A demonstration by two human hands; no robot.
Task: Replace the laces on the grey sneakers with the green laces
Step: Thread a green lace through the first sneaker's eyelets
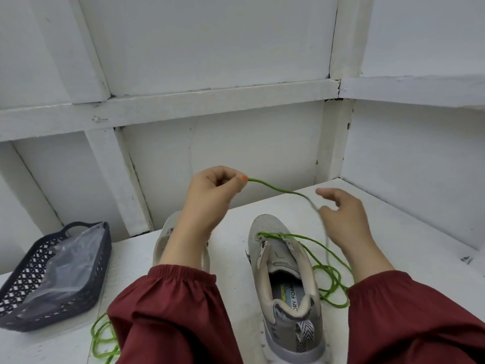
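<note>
A white painted bench, rough and scuffed, filled the lower view, with white panelled walls behind it. At 8 o'clock on the bench sat a dark plastic basket with lattice sides and a crumpled clear bag inside.

Two grey mesh sneakers stood side by side with their long axes running 6 to 12 o'clock and toes at 12. The right sneaker showed in full, with a padded pale collar and a printed insole. The left sneaker was mostly hidden behind a forearm in a dark red gathered sleeve and showed no lace.

The left hand hovered above the sneakers and pinched one tip of a thin, round green lace between thumb and forefinger. From there the lace ran toward 4 o'clock to the right hand. That hand was blurred, with its fingers loosely curled. Whether it gripped the lace could not be told.

The lace then dropped to loose coils on the bench at the right sneaker's 3 o'clock side and crossed its lowest eyelets, near the toe. The next open eyelets lay at 5 o'clock from the left hand and 7 o'clock from the right, which was probably the nearer.

A spare lace, also green, lay coiled at 7 o'clock.
</note>
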